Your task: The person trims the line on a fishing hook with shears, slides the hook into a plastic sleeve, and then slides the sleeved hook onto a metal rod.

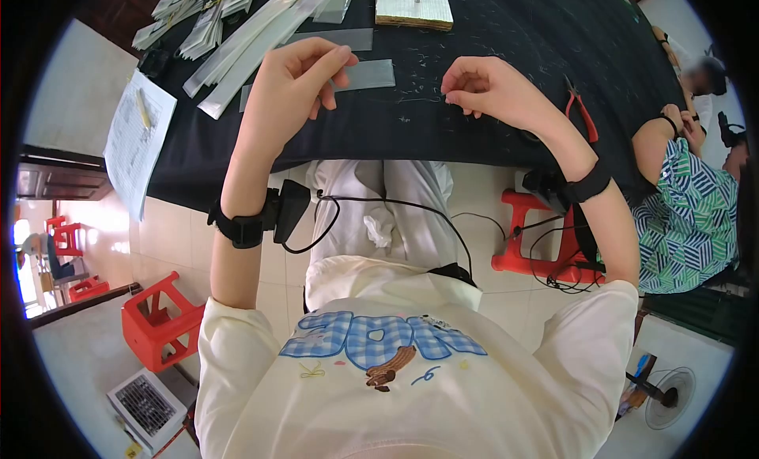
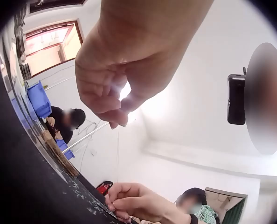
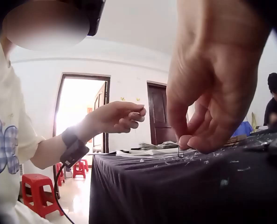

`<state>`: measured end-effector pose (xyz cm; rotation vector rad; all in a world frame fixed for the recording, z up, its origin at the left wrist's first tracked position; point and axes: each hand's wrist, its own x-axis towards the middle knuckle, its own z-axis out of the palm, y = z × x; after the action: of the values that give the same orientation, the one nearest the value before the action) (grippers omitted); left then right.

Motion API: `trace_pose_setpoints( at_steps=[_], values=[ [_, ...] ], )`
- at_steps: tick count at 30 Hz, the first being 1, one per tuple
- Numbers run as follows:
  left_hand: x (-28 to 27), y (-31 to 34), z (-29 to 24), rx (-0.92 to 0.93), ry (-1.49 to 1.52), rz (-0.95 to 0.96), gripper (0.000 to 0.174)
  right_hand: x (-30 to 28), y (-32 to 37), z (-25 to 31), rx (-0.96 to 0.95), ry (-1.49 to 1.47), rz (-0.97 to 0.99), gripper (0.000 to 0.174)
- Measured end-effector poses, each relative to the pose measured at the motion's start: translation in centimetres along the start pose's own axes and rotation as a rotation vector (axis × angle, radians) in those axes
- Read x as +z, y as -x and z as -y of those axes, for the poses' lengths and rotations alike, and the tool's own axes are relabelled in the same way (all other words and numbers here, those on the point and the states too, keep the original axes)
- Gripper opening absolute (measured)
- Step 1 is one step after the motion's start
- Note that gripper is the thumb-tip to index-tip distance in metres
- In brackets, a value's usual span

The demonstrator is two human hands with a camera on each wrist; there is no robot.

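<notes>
My left hand (image 1: 296, 83) is raised over the black table with thumb and forefinger tips together. From those fingertips a faint thin line (image 2: 118, 154) runs down towards my right hand in the left wrist view. Low over the table's near part, my right hand (image 1: 494, 87) pinches a small dark wire hook (image 3: 180, 153) between thumb and forefinger, its bend poking out below. The other right fingers curl in behind. Clear plastic sleeves (image 1: 371, 75) lie on the cloth behind the left hand.
Red-handled pliers (image 1: 583, 117) lie right of my right hand. A white-topped block (image 1: 413, 8) with an upright rod stands at the back. Long clear strips (image 1: 253, 52) and packets (image 1: 186, 12) fill the left. Line scraps dot the black cloth (image 1: 522, 32). A person (image 1: 688, 198) sits at right.
</notes>
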<state>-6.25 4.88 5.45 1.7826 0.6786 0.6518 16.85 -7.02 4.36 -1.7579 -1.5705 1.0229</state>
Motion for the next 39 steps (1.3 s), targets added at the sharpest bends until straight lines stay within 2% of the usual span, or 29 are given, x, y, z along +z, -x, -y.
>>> trace_pose_setpoints(
  at_steps=[6,15,16,18,19,22,23,26,29,33,35,39],
  values=[
    [-0.6,0.7,1.9,-0.026,0.017,-0.031,0.023,-0.1,-1.5,0.9,-0.029,0.137,0.108,0.01],
    [-1.4,1.2,3.3,-0.069,0.001,-0.043,0.022,0.3,-2.4,1.2,-0.091,0.255,0.151,0.012],
    [-1.4,1.2,3.4,-0.029,-0.029,-0.058,0.022,0.3,-2.2,1.2,-0.088,0.254,0.152,0.012],
    [-1.5,1.4,4.0,0.01,-0.058,-0.068,0.021,0.2,-1.7,1.5,-0.055,0.134,0.028,0.014],
    [-1.6,1.4,4.3,0.01,-0.076,-0.067,0.021,0.0,-1.4,1.5,-0.053,0.133,0.028,0.014],
    [-1.8,1.6,4.7,0.002,-0.092,-0.066,0.021,-0.2,-0.2,1.3,-0.005,0.256,-0.264,0.013],
    [-1.8,1.6,4.8,-0.005,-0.089,-0.066,0.021,0.3,0.3,1.2,-0.003,0.256,-0.264,0.013],
    [-2.2,1.5,5.3,0.018,-0.096,-0.072,0.021,2.2,1.3,0.8,-0.217,0.317,-0.31,0.011],
    [-2.0,1.6,5.0,0.029,-0.064,-0.083,0.02,3.7,1.3,1.1,-0.15,0.359,-0.316,0.01],
    [-2.2,1.7,5.4,0.0,-0.13,-0.128,0.016,4.1,0.7,-0.1,-0.197,0.349,-0.358,0.01],
    [-2.2,1.8,5.3,0.132,-0.301,-0.146,0.012,4.0,0.6,0.1,-0.212,0.295,-0.314,0.01],
    [-2.4,2.1,5.6,0.155,-0.421,-0.152,0.01,3.8,0.3,0.3,-0.202,0.297,-0.266,0.009]
  ],
)
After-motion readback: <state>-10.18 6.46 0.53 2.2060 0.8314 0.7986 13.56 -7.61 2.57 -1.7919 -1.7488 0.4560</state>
